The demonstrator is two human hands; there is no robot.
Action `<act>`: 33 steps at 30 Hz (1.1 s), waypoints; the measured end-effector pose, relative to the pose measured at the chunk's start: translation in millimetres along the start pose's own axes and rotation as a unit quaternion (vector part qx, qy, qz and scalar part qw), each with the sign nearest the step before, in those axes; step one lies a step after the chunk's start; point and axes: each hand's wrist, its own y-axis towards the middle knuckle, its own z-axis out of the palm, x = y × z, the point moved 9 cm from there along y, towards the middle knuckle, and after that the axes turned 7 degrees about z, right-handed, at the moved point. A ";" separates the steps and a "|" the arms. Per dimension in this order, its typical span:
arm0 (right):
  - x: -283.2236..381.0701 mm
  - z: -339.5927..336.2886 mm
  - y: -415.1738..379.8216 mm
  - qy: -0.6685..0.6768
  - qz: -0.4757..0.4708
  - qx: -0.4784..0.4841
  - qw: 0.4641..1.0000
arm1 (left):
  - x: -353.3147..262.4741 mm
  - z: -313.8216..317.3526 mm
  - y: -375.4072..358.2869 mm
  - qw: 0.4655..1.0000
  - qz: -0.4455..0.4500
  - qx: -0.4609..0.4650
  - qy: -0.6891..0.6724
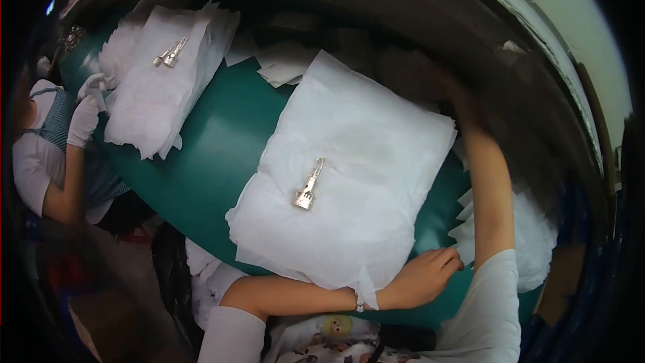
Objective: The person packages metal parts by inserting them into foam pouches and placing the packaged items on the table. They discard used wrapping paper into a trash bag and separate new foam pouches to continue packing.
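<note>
A large stack of thin white paper sheets (356, 134) lies on the green table in front of me. On its top sheet rests a shiny metal piece (309, 185), with a slotted narrow shank and a wider notched end. My left hand (423, 277) is at the stack's near right corner, fingers curled together. Its fingertips meet the edge of small white papers (463, 250); whether they grip one is hidden. My right hand (440, 81) reaches past the stack's far right corner, dark and blurred, near more pale papers. Its fingers cannot be made out.
Another white paper stack (151, 87) at the left bears two similar metal pieces (170, 52). Beside it a co-worker with white gloves (83, 121) holds a small pale item. White papers (282, 64) lie along the far side. The green table's (208, 154) rounded edge curves toward me.
</note>
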 end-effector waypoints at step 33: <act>-19.9 -11.8 -455.9 0.130 0.037 0.131 0.982 | 36.9 4.4 4.2 0.944 -0.208 -0.057 -0.249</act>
